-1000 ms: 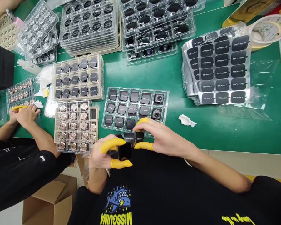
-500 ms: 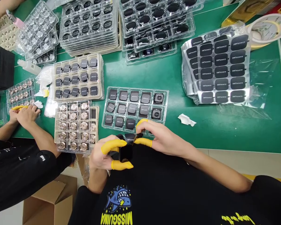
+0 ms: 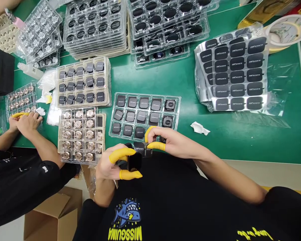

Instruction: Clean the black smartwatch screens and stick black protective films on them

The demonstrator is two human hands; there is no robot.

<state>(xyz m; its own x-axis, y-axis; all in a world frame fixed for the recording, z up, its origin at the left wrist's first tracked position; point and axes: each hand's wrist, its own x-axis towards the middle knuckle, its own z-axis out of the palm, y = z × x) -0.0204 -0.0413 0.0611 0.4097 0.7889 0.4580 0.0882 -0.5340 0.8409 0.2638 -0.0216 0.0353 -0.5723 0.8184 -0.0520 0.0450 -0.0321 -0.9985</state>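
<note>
My left hand (image 3: 115, 163), with yellow finger cots, is closed around a dark watch body (image 3: 134, 162), its thumb and finger on opposite edges. Just above the watch body, a black label strip (image 3: 139, 147) with pale lettering lies near the table edge. The yellow-tipped fingers of my right hand (image 3: 155, 139) pinch the strip's right end. Directly beyond both hands is a clear tray (image 3: 112, 117) of square watch bodies, most with dark labels on them; two in the right column show their round sensor backs.
At the right lie stacked label sheets (image 3: 238, 77), a tape roll (image 3: 288, 33) and a crumpled tissue (image 3: 200, 129). Tray stacks (image 3: 97, 50) fill the back. To the left are a tray of rose-gold watches (image 3: 78, 135) and another person's hands (image 3: 28, 124).
My right hand has shifted slightly, and the label strip now shows flatter and wider between my hands. The watch body in my left hand is more exposed.
</note>
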